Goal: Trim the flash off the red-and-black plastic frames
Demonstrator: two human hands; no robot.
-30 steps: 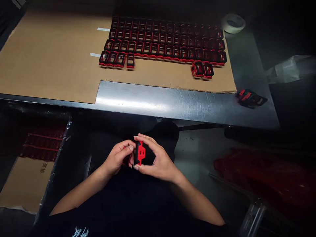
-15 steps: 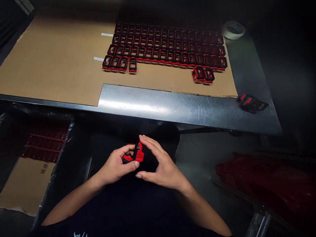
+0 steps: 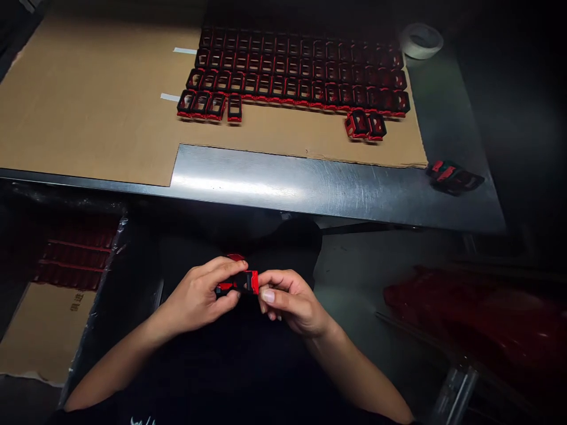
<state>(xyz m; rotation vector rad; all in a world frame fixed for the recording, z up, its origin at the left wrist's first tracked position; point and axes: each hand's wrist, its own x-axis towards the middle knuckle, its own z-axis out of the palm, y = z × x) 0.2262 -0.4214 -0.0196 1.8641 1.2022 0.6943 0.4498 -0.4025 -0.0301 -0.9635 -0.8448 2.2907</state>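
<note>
In front of the dark-clothed torso, short of the counter [image 3: 266, 183], my left hand [image 3: 195, 298] has its grip clamped on a small red-and-black part [image 3: 254, 282], fingers above and thumb below. My right hand [image 3: 296, 304] has its index fingertip at the part's red end, thumb and fingers curled close; I cannot tell whether that grip pinches anything. Beyond, rows of similar red-and-black frames [image 3: 275, 99] stand on brown cardboard [image 3: 101, 112], with a roll of pale tape [image 3: 420, 53] near the far right corner.
</note>
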